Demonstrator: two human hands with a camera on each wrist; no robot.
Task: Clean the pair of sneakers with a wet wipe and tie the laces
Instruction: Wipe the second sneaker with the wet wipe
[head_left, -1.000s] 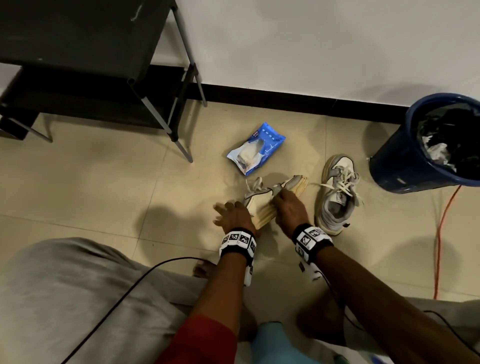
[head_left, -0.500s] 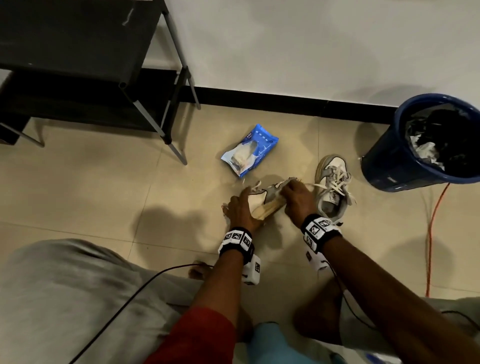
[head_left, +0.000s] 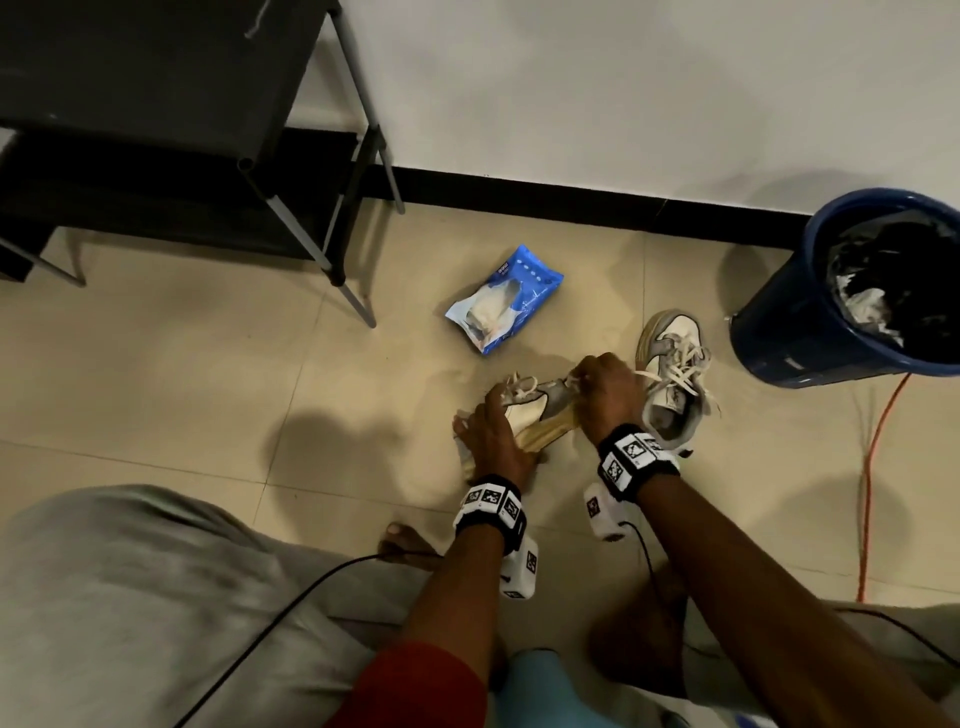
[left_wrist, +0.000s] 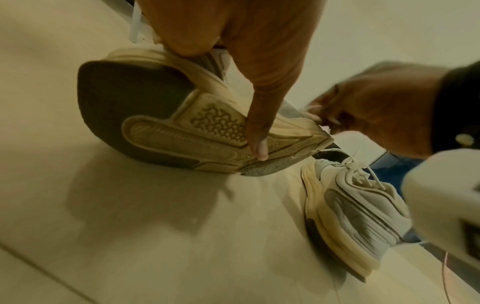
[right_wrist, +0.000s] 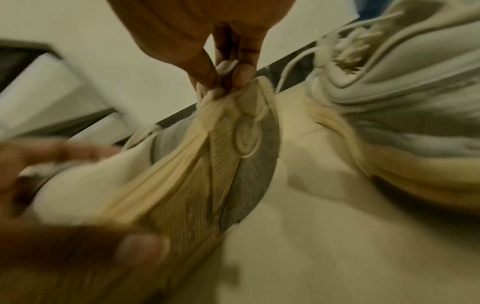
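Note:
A cream-and-grey sneaker (head_left: 540, 421) is tipped on its side off the tiles, its sole (left_wrist: 182, 131) facing me. My left hand (head_left: 493, 436) grips its heel end, with one finger (left_wrist: 255, 131) laid across the tread. My right hand (head_left: 608, 389) pinches a small white wet wipe (right_wrist: 224, 66) against the toe edge of the sole (right_wrist: 207, 164). The second sneaker (head_left: 672, 384) stands upright on the floor just right of my right hand, its laces loose. A blue pack of wipes (head_left: 504, 306) lies behind the held sneaker.
A blue bin (head_left: 789, 332) lined with a black bag stands at the right by the wall. An orange cable (head_left: 872, 467) runs along the floor below it. A black metal rack (head_left: 156, 130) fills the upper left. My knees and bare feet are near the bottom edge.
My right hand has slid along the sole's edge from the middle to the toe. My left hand has closed round the heel, and the sneaker has tipped up higher.

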